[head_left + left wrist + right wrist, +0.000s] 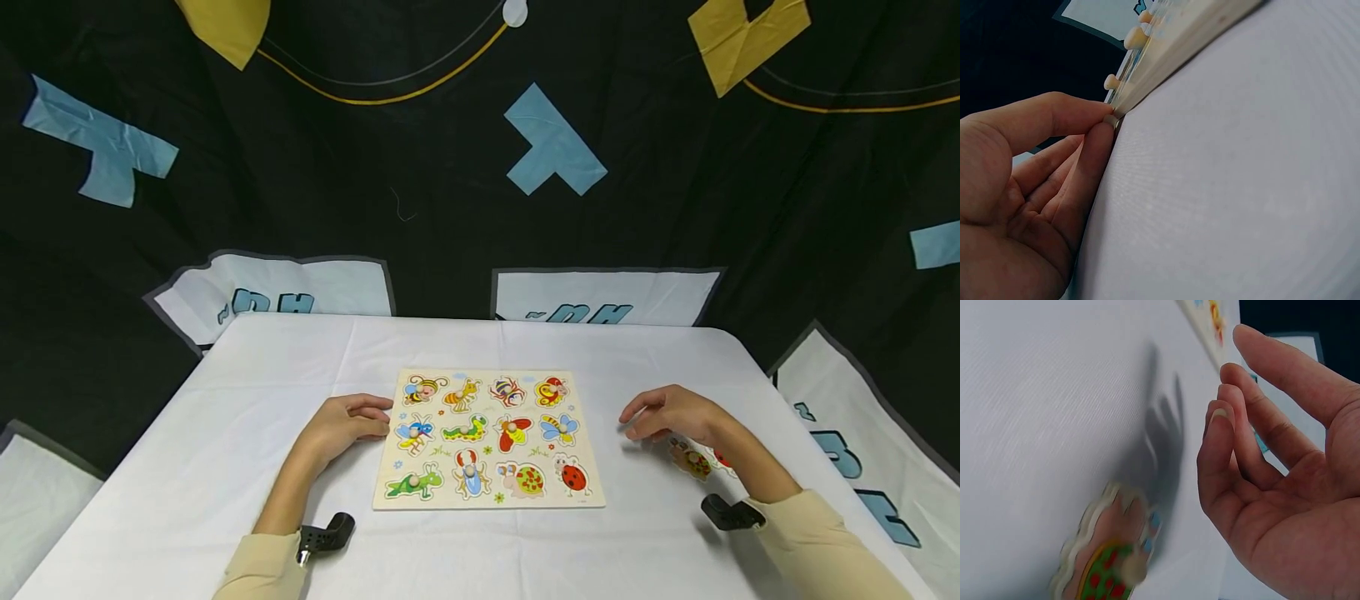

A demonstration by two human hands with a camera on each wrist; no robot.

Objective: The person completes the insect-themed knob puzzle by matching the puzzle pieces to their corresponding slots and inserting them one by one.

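Note:
A wooden peg puzzle board with several colourful insect pieces lies flat on the table. My left hand is at its left edge; in the left wrist view the thumb and a fingertip pinch the board's corner. To the right of the board, my right hand hovers just above the cloth with loosely bent fingers and nothing between them. Beneath that wrist lies a snail puzzle piece with a wooden knob. Beside it a red piece is partly hidden by the forearm.
A white cloth covers the table. Behind it hangs a black curtain with blue and yellow patches. Each wrist wears a black camera band.

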